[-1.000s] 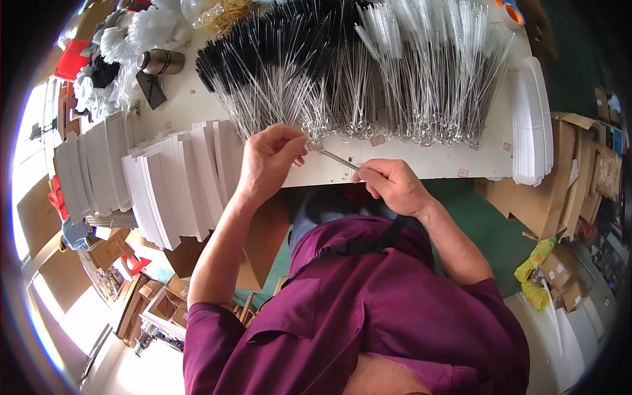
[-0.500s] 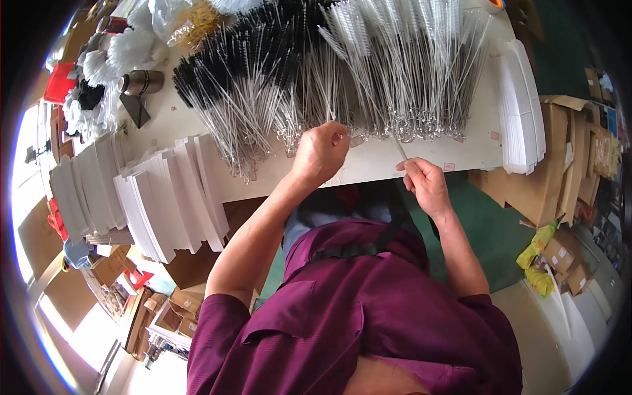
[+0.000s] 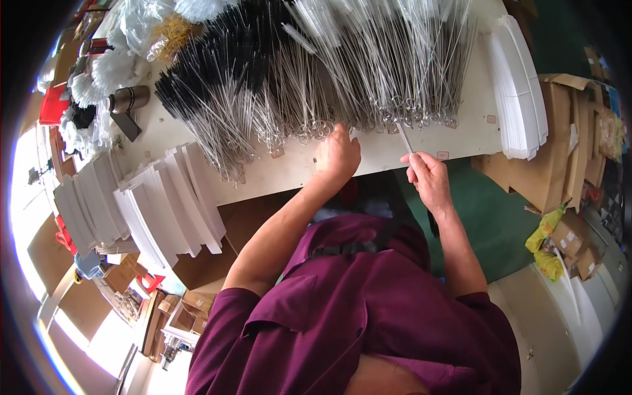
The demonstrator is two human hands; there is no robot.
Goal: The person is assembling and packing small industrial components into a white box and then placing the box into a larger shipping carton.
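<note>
Right-hand (image 3: 429, 183) grip clamped on one end of slim rod (image 3: 405, 138); far end is held at wire loops (image 3: 409, 106) of clear-bristled brushes (image 3: 431, 66), near table (image 3: 474, 135) front edge. Left-hand (image 3: 337, 157) fingers curled by the loops; whether anything is pinched can't be made out.

Risk: loops could be snagged and neighbours dragged, since they're crowded and overlapping. Rod could be twisted loose, being gripped only near its end.

Count: one rod; two brush groups, clear and black-bristled brushes (image 3: 220, 72), singles uncountable; three white stacks (image 3: 519, 92), two left, one right; one flask (image 3: 128, 100).
</note>
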